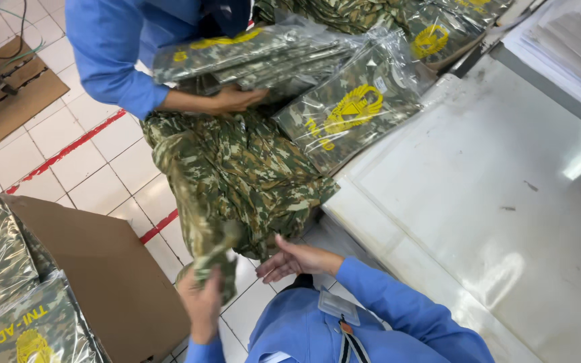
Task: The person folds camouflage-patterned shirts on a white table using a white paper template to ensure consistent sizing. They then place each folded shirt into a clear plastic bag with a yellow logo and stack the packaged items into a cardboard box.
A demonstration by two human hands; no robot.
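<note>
Head view, looking down. The person's left hand pinches the low hanging end of a camouflage cloth; fingers closed on the fabric, so this grip is pressed onto the cloth. The right hand is just beside the cloth's lower edge, palm up, fingers spread, holding nothing; whether a fingertip touches the fabric is hard to tell.

The cloth hangs loose and unbagged between the two people, draping from near the worktop edge toward the tiled floor. Its top end is hidden under a co-worker's stack.

The co-worker in a blue sleeve stands opposite, one hand under a stack of bagged camouflage packs. More clear bagged packs with a yellow emblem lean on the worktop corner.

A cardboard box sits at lower left on the floor, with bagged packs already inside.

Step in hand, as a judgement: taking hold of the loose cloth, one hand secured and the other about to join. The next move looks to call for the right hand to close on the fabric near the left, so the cloth can be lifted clear of the floor and straightened without dragging.
</note>
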